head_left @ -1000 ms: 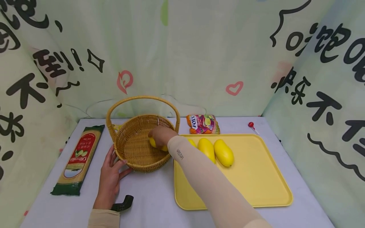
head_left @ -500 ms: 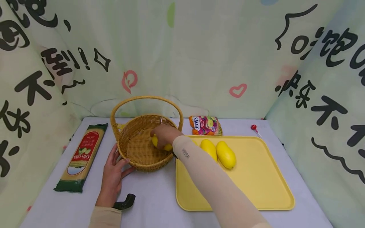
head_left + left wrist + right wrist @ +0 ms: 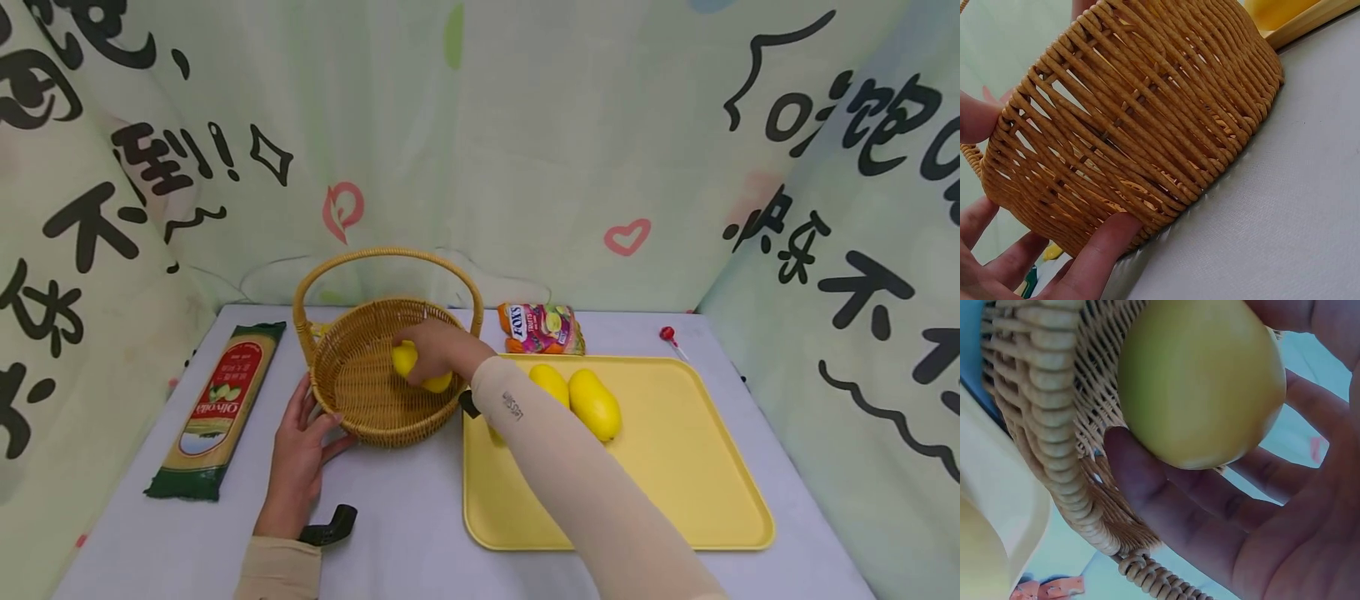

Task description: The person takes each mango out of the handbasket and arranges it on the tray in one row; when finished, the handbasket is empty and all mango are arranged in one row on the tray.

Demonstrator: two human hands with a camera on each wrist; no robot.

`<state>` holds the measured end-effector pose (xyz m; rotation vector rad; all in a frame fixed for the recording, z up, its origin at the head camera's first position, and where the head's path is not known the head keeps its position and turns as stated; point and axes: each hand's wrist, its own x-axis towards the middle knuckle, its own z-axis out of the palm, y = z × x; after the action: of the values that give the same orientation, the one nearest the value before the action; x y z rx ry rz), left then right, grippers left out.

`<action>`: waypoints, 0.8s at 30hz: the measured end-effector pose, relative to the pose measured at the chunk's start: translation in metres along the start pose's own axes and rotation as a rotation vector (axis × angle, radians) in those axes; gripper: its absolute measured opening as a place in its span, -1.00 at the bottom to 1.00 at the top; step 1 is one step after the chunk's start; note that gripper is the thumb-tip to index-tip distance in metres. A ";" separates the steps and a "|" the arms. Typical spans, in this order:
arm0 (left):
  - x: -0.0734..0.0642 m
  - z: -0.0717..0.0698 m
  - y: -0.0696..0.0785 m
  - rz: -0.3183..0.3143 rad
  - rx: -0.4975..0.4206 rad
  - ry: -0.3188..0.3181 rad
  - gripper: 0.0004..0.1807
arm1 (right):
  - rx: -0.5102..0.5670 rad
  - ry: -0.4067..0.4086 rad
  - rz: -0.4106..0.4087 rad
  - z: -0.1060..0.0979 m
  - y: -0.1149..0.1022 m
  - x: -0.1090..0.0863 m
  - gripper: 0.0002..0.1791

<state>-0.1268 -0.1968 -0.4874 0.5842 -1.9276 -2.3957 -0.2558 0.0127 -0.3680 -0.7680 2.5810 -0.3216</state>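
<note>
In the head view, my right hand (image 3: 435, 350) grips a yellow mango (image 3: 406, 358) inside the round wicker basket (image 3: 352, 392). Seen from the right wrist, the mango (image 3: 1204, 387) sits between thumb and fingers, close to the basket's woven rim (image 3: 1054, 425). My left hand (image 3: 294, 467) holds the basket's near left side, as the left wrist view shows with fingers (image 3: 1100, 250) spread against the woven wall (image 3: 1135, 119). More mangoes (image 3: 594, 405) lie on the yellow tray (image 3: 675, 483), one partly hidden by the right sleeve.
A green-ended olive-labelled packet (image 3: 217, 408) lies to the left of the basket. Behind the tray is a bag of Fox's sweets (image 3: 542, 328), with a red lollipop (image 3: 667, 335) at the back right. The arched basket handle (image 3: 390, 252) stands over the basket. A patterned curtain encloses the table.
My right hand has risen slightly with the mango, which now shows more between the fingers. The right forearm has shifted a little to the right. My left hand stays on the basket.
</note>
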 end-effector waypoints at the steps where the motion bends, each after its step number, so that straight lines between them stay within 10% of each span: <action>1: 0.000 0.000 0.000 -0.001 0.000 0.000 -0.09 | 0.006 0.007 -0.012 0.000 0.001 -0.001 -0.26; 24: 0.000 0.000 -0.001 0.005 0.010 0.002 -0.08 | 0.207 0.254 -0.185 0.013 0.020 -0.067 -0.25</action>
<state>-0.1265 -0.1964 -0.4878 0.5821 -1.9390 -2.3828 -0.2083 0.0657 -0.3633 -0.9431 2.6537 -0.7759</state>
